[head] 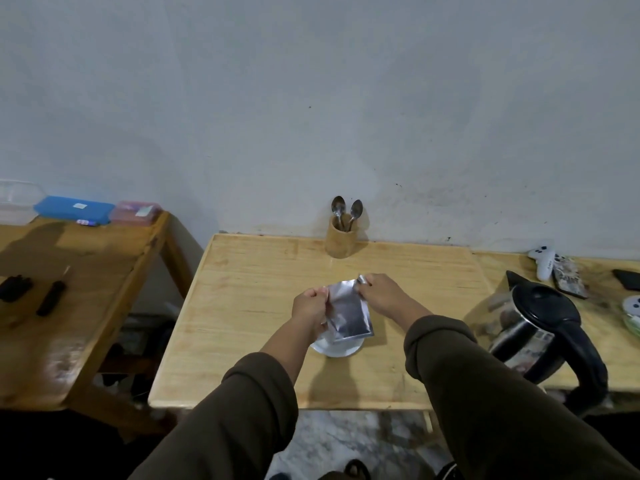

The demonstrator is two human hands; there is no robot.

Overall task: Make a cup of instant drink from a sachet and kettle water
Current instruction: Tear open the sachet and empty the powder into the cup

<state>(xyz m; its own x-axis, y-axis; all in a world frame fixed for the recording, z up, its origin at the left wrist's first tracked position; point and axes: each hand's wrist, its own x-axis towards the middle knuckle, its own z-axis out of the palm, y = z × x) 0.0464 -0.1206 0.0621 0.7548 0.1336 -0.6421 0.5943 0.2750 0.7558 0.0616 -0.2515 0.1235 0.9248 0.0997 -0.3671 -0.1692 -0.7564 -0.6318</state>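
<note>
A silver foil sachet (349,313) hangs upright above a white cup (337,348) that stands in the middle of the wooden table (242,306). My left hand (310,308) pinches the sachet's top left edge. My right hand (384,294) pinches its top right corner, where a small strip of foil sticks up. The sachet hides most of the cup. A glass and steel kettle (540,327) with a black lid and handle stands to the right, near the table's front edge.
A wooden holder (341,240) with two spoons stands at the back by the wall. A game controller (545,259) and phones lie far right. A second table (69,289) on the left carries plastic boxes and dark tools.
</note>
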